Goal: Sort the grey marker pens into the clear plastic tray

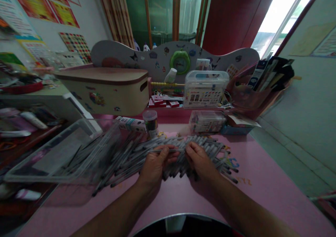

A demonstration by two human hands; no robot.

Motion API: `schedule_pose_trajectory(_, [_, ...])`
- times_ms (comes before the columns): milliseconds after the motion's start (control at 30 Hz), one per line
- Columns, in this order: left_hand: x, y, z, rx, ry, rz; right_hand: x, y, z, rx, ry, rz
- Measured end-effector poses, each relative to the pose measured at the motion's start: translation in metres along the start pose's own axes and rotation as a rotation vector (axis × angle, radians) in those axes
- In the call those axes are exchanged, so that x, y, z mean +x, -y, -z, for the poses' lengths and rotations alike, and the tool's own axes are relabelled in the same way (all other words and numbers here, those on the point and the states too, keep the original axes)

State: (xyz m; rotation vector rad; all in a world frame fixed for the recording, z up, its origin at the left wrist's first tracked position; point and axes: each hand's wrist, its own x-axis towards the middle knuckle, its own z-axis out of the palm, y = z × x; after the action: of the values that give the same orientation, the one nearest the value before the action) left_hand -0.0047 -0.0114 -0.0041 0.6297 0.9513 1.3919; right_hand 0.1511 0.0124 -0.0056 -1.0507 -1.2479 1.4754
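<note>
Both hands are together above a broad heap of grey pens with dark ends, spread over a pink desk. A slim grey pen lies level between them. My left hand is closed on it, thumb on top and fingers underneath. My right hand pinches the pen's other end between thumb and bent fingers, which hide that tip. To the left, a clear plastic tray holds more pens and sticks out past the desk edge.
Behind the heap stand a clear round tub, a small carton and a transparent box. A lidded cream bin and a clear carry case sit farther back. On the right is a holder full of stationery.
</note>
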Motion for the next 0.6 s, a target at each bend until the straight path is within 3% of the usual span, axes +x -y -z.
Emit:
schedule_pose_trajectory(133, [0.0016,-0.0011,0.0019,-0.025,-0.018,0.007,-0.0013,0.0029,0.0006,0.033,0.007,0.045])
schedule_pose_trajectory(333, [-0.0040,-0.0035,-0.0014,-0.012,0.043,0.039,0.0008,0.0006,0.0050,-0.217,0.051,0.035])
schedule_pose_trajectory(600, [-0.0024,-0.0035,-0.0002,-0.025,0.020,0.039,-0.0016,0.0038,-0.0005,0.175,0.066,-0.070])
